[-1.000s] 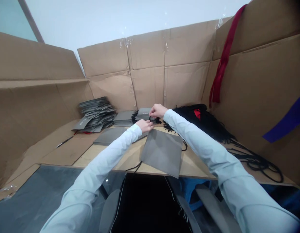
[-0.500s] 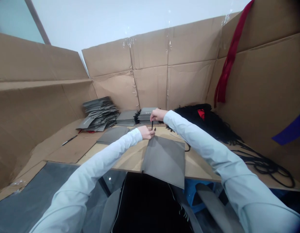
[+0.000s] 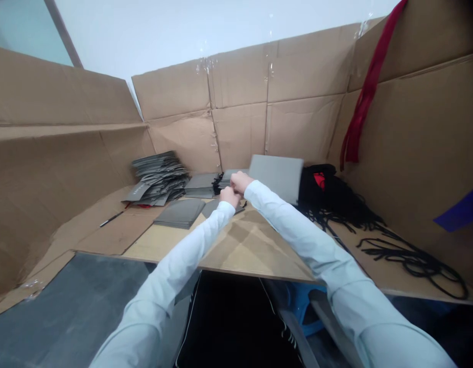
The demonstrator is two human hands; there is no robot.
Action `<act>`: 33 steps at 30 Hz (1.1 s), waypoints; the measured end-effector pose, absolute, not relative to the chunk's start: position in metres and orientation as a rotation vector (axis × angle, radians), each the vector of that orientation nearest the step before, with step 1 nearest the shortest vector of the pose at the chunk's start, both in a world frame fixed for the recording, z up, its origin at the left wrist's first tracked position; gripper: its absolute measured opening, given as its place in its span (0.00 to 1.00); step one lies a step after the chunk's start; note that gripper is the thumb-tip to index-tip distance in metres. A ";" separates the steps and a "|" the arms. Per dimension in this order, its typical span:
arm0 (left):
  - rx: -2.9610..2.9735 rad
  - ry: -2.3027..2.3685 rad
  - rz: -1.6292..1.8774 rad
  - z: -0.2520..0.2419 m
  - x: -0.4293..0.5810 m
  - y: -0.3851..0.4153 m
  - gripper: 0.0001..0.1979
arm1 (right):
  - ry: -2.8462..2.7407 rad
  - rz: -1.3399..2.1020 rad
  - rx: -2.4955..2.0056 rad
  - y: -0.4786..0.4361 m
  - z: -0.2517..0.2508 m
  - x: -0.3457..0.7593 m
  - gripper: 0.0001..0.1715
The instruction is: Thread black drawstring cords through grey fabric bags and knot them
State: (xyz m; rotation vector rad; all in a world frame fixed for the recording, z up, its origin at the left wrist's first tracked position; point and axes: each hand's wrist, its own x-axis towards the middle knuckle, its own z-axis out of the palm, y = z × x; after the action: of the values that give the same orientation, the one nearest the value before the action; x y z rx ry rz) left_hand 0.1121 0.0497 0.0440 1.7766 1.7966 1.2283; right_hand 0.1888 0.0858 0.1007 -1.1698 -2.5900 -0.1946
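Note:
A flat grey paper bag [image 3: 277,176] is held up above the far side of the table, slightly blurred. My right hand [image 3: 241,182] is closed at its left edge. Just below and touching it, my left hand [image 3: 229,196] is closed too, fingers pressed together. What lies between the fingertips is hidden; both hands seem to grip the bag's near left corner. A short end of black cord [image 3: 244,204] shows beside my hands. Behind the left wrist lies another flat grey piece [image 3: 210,207], partly covered.
Flat grey bags lie in a low stack [image 3: 179,213], a middle stack [image 3: 201,185] and a tall pile [image 3: 160,176]. A heap of black cords [image 3: 332,197] and loose cords [image 3: 412,258] lie right. A pen [image 3: 111,220] is left. Cardboard walls [image 3: 240,133] surround the wooden table [image 3: 255,250].
The grey bag has swung from the table's front edge up to the far right of my hands. My right hand has come down and left to meet my left hand.

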 end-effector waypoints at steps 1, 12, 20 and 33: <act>1.605 1.797 1.310 0.040 0.115 0.053 0.06 | -2.570 -0.184 -1.195 0.085 0.098 0.188 0.11; 0.812 1.187 1.644 -0.015 0.097 0.055 0.07 | -2.457 0.076 -1.253 0.095 0.025 0.201 0.11; 0.445 1.081 1.793 -0.026 0.102 0.069 0.22 | -2.261 0.066 -1.465 0.076 0.002 0.196 0.14; 0.338 0.974 1.658 -0.034 0.099 0.060 0.12 | -2.345 -0.211 -1.433 0.061 -0.014 0.192 0.16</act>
State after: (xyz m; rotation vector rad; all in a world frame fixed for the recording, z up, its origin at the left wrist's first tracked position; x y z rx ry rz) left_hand 0.0987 0.0603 -0.0337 0.3383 0.9736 1.6582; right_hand 0.1918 0.0609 -0.0144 -1.4328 -2.3447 -0.2111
